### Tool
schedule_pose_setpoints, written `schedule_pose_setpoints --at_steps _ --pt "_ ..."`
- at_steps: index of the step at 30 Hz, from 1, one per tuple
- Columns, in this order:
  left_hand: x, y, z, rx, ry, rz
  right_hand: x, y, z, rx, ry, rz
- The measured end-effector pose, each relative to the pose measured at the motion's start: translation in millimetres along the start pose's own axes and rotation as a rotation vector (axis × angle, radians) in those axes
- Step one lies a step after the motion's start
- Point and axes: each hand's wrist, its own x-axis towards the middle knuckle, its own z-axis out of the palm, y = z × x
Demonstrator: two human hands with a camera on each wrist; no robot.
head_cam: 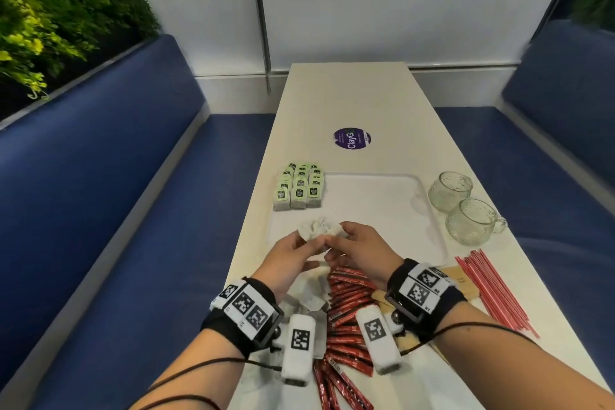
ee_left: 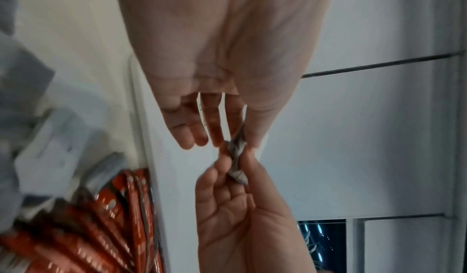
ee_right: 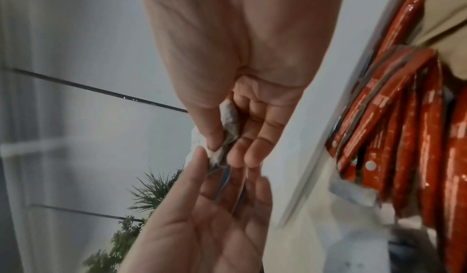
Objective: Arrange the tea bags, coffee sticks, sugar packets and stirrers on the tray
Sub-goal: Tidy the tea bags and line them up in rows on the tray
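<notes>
My left hand (head_cam: 304,243) and right hand (head_cam: 346,236) together pinch a fanned bunch of white sugar packets (head_cam: 317,228) just above the near left part of the white tray (head_cam: 382,196). In the left wrist view the packets (ee_left: 237,169) sit between both hands' thumbs and fingers. Green tea bags (head_cam: 299,186) lie in neat rows on the tray's far left corner. Red coffee sticks (head_cam: 349,296) are piled on the table under my wrists, beside more loose white packets (head_cam: 309,293). Red stirrers (head_cam: 489,289) lie at the right.
Two glass cups (head_cam: 449,190) (head_cam: 472,221) stand right of the tray. A brown paper sleeve (head_cam: 462,280) lies beside the stirrers. A purple round sticker (head_cam: 352,138) is on the table beyond the tray. Blue benches flank the narrow table.
</notes>
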Motion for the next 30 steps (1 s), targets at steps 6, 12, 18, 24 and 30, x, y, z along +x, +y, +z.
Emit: schedule_pose_setpoints --at_steps 6,12,18,24,30 --pt "7 2 11 -0.128 0.169 -0.094 11 2 -7 -0.226 0.206 -0.085" --pt "13 9 17 -0.077 0.144 -0.137 18 -2 -15 -0.608 0.327 -0.241" --pt "26 21 13 -0.138 0.143 -0.082 22 -8 -6 -0.773 0.145 -0.276" --pt "39 31 -7 0.060 0.091 -0.062 48 -13 -9 -0.818 0.183 -0.283" --pt "52 36 -32 0.157 0.024 -0.126 85 -14 -1 -0.778 0.057 -0.165"
